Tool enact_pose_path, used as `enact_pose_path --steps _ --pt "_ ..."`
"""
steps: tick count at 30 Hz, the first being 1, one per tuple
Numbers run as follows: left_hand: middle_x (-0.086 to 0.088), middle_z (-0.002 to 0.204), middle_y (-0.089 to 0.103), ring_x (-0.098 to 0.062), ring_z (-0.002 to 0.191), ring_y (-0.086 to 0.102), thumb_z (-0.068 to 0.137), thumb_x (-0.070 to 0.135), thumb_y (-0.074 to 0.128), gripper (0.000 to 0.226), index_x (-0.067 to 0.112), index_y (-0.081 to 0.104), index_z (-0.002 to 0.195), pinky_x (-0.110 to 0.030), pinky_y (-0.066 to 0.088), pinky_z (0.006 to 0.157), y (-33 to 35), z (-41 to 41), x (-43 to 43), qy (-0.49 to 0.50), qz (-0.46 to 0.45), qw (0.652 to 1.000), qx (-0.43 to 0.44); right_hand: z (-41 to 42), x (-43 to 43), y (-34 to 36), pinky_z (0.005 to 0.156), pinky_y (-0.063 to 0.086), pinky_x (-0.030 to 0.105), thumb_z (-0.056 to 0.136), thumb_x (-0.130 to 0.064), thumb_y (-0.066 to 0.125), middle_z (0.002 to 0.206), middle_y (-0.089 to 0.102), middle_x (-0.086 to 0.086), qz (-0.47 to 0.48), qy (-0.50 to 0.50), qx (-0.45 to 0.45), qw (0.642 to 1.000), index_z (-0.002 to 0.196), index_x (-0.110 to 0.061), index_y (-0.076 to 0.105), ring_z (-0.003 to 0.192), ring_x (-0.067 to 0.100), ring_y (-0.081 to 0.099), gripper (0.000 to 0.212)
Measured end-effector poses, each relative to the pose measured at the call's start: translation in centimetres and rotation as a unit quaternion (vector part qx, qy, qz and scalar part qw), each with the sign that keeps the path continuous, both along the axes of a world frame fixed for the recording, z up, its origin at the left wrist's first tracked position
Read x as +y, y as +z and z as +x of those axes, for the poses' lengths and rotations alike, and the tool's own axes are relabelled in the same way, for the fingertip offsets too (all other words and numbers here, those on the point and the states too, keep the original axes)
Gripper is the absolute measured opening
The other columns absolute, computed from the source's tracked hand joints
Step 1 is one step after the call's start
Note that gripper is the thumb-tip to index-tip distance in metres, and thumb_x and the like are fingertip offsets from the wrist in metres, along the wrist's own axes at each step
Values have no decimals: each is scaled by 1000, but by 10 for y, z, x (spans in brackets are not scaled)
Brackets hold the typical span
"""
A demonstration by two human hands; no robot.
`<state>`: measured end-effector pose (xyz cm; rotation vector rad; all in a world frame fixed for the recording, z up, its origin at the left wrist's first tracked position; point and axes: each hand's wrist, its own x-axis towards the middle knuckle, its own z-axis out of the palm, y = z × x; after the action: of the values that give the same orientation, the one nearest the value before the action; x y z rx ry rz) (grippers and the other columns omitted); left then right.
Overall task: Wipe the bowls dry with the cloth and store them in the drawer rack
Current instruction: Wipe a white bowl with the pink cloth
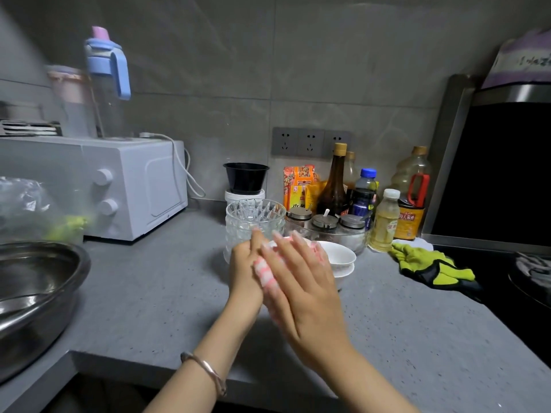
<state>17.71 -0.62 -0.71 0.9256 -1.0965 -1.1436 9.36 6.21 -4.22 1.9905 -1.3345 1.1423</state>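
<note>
— Hands?
— The left hand (245, 268) and right hand (301, 281) stand upright, fingers straight, palms pressing the cloth (264, 274) (pink-checked) between them; neither grip is closed.
— Bowls?
— The white bowls (340, 259) sit stacked toward the worktop (149, 293) back edge, just beside the right hand.

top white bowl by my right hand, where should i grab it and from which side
Pinch the rim of the top white bowl at its right edge, coming from above and the right. It sits upright, nested in the lower white bowl, so only the rim stands free, and the right hand covers its left.
</note>
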Motion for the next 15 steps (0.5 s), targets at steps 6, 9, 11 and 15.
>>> enact_pose_path --steps 6,9,11,15 --pt "-4 58 65 -28 66 64 99 39 43 57 16 60 49 -40 50 68 -3 -1 3 20 -65 995 -79 -14 -7 29 99 39 26 97 -41 31 123 58 -18 95 85 -219 967 122 -37 57 118 2 50 36" --pt "2 45 53 -21 50 52 98 35 46 59 14 52 43 -28 40 55 -2 1 5 11 -45 998 -50 -21 -7 32 83 41 9 94 -42 37 103 67 -23 173 155 -367 901 109 -37 62 102 -7 58 29" --pt "2 45 50 -17 46 49 97 34 47 50 16 47 51 -21 35 47 -1 2 8 -5 -21 1000 -19 -26 -4 36 68 42 1 98 -36 40 84 68 -31 216 164 -421 865 98 -34 63 85 -16 60 23" --pt "8 40 45 -7 40 44 98 35 46 49 15 41 53 -15 32 39 -2 5 10 -50 -7 997 -59 -37 -5 41 39 35 3 101 -24 39 47 55 -29 273 137 -436 846 75 -37 55 48 -19 52 33"
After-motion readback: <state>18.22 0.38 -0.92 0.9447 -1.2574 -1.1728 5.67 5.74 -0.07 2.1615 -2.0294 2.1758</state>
